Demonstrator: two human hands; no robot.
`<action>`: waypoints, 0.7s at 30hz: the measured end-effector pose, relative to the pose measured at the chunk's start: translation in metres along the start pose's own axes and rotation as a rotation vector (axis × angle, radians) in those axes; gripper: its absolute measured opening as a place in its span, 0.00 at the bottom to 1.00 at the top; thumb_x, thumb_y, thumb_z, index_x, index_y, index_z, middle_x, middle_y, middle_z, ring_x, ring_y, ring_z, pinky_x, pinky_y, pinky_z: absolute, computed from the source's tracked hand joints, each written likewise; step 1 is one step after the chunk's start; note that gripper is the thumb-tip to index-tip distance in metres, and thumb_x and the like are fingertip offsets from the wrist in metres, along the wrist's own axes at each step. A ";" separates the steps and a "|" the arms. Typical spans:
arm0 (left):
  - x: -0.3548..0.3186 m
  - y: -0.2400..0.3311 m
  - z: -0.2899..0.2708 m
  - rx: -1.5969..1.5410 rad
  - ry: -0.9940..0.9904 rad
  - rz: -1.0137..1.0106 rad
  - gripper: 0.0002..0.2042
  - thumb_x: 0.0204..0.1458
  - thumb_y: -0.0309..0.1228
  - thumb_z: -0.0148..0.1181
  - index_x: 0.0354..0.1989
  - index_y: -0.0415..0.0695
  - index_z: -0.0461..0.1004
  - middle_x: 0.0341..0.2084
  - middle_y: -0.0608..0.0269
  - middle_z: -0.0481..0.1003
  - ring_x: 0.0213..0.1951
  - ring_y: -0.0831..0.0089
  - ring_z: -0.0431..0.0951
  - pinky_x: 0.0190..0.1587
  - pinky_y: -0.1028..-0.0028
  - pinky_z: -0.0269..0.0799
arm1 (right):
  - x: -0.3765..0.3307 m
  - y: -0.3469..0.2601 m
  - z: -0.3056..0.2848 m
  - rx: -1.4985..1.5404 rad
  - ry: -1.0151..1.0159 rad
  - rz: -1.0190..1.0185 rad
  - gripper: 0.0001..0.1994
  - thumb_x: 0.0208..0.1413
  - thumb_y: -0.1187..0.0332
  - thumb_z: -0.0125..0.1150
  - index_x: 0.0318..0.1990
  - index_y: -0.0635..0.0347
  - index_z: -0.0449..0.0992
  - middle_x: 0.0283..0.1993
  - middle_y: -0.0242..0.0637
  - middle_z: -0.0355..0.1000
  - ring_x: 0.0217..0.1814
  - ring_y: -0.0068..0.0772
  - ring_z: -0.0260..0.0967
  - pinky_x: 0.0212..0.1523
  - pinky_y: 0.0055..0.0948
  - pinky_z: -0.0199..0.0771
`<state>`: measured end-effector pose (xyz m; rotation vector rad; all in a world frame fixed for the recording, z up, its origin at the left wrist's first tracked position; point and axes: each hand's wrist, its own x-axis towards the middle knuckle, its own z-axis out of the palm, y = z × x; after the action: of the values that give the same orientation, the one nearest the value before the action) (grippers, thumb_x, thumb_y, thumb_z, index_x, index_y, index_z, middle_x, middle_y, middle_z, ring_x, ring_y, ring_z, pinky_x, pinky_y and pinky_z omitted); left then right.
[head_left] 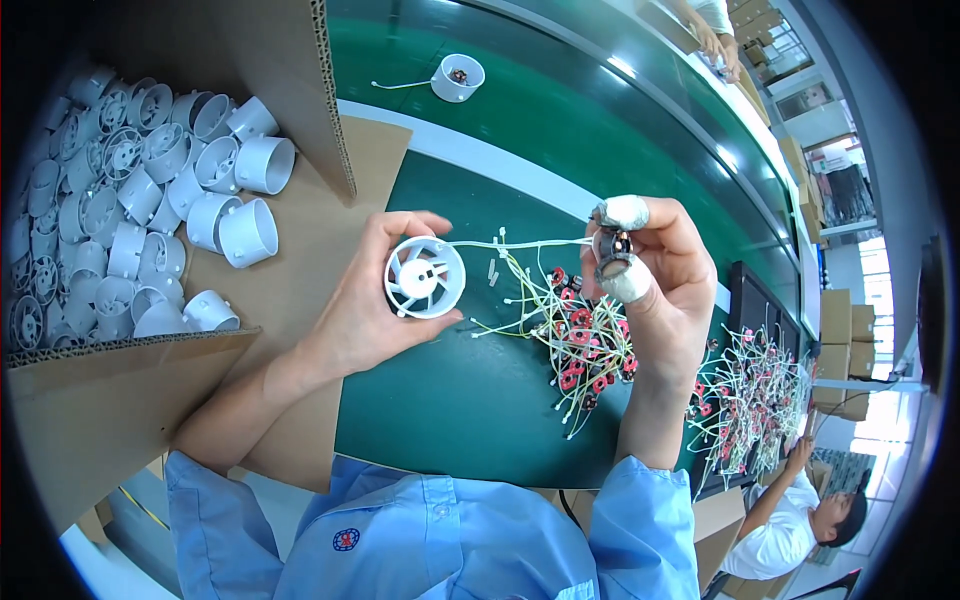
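My left hand (375,290) grips a round white plastic housing (426,277), its spoked side facing me. Between the covered thumb and fingertip of my right hand (665,280) is a small motor stator (614,246) with dark and copper-coloured parts. A white wire (525,244) stretches from the stator across to the housing; where it ends at the housing I cannot make out. Below and between my hands, a pile of red-and-black stators (585,345) with pale wires lies on the green table (440,400).
At left, a cardboard box (335,110) holds many white housings (140,190). One housing with a wired stator (458,78) sits on the green conveyor (540,90) ahead. More wired stators (750,400) fill a black tray (752,290) at right. Co-workers (800,520) are at right and far ahead.
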<state>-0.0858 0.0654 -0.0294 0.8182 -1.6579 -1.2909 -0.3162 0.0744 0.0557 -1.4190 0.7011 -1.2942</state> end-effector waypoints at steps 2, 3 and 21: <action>0.000 0.001 0.000 -0.056 0.031 0.003 0.36 0.39 0.22 0.69 0.57 0.42 0.55 0.47 0.61 0.63 0.50 0.73 0.69 0.53 0.72 0.66 | -0.001 0.001 0.000 0.012 -0.011 -0.012 0.19 0.52 0.71 0.64 0.48 0.71 0.67 0.40 0.39 0.70 0.40 0.24 0.69 0.41 0.22 0.73; 0.000 0.004 -0.002 -0.049 0.039 -0.039 0.36 0.39 0.22 0.69 0.57 0.42 0.55 0.47 0.61 0.62 0.50 0.73 0.69 0.53 0.72 0.66 | 0.000 0.002 0.001 0.014 -0.012 -0.011 0.19 0.52 0.71 0.64 0.48 0.71 0.67 0.40 0.39 0.70 0.40 0.24 0.69 0.41 0.22 0.73; -0.003 -0.009 0.003 0.058 0.136 0.253 0.38 0.38 0.22 0.70 0.58 0.39 0.52 0.49 0.54 0.60 0.49 0.68 0.68 0.51 0.70 0.67 | 0.001 0.019 0.014 0.120 0.045 0.060 0.20 0.52 0.67 0.65 0.47 0.68 0.67 0.38 0.36 0.70 0.36 0.19 0.69 0.30 0.15 0.70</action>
<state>-0.0870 0.0671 -0.0386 0.6891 -1.6369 -0.9956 -0.2982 0.0726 0.0397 -1.2664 0.6805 -1.3029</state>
